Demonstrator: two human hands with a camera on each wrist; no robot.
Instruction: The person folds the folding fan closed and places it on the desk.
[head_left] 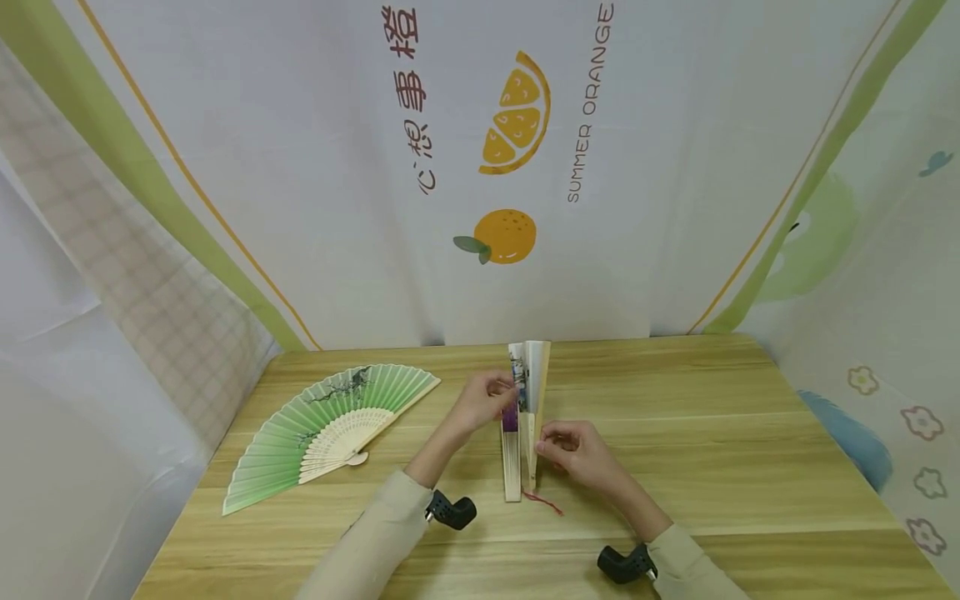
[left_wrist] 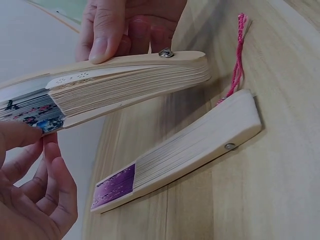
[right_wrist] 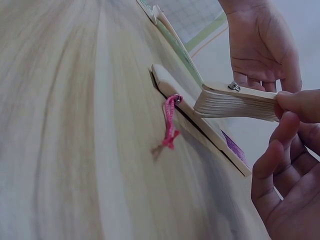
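A partly folded hand fan with pale wooden ribs and a white, blue-patterned leaf is held above the table between both hands. My left hand pinches its left edge by the patterned leaf. On the opposite side, my right hand grips the outer wooden rib between thumb and fingers. A metal rivet shows at the held fan's narrow end. Just below it, a folded purple fan lies on the table, with a pink tassel at its rivet end.
An opened green fan with a dark branch print lies to the left on the wooden table. A white curtain with orange prints hangs behind the table's back edge. Each wrist bears a small black camera.
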